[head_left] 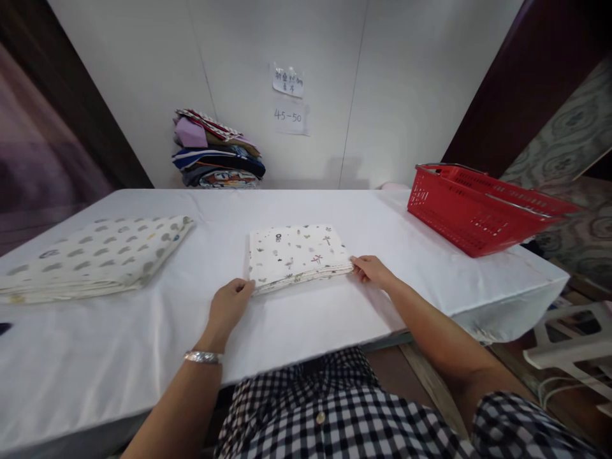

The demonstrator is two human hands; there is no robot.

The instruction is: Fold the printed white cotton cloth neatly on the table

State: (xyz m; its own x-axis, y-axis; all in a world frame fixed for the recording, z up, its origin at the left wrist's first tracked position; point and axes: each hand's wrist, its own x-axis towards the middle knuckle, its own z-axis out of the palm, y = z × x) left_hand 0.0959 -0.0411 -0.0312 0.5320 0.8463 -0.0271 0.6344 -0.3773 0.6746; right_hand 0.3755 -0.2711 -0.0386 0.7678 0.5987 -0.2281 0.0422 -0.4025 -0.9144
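A white folded cloth (297, 254) with small printed palms, flamingos and leaves lies flat in front of me. Its layered edge faces me. My left hand (230, 306) pinches its near left corner between thumb and curled fingers. At the near right corner, my right hand (373, 271) grips the cloth the same way, its fingertips on the layers. Off to the left rests a larger folded cloth (102, 252), white with grey cloud-like spots, which neither hand touches.
A white-covered table (306, 331) spans the space before me. On its right stands a red plastic basket (471, 210) with metal handles. A pile of folded fabrics (217, 156) is at the back left by the wall. Paper signs (291, 116) hang above; a white plastic stool (568, 338) is at right.
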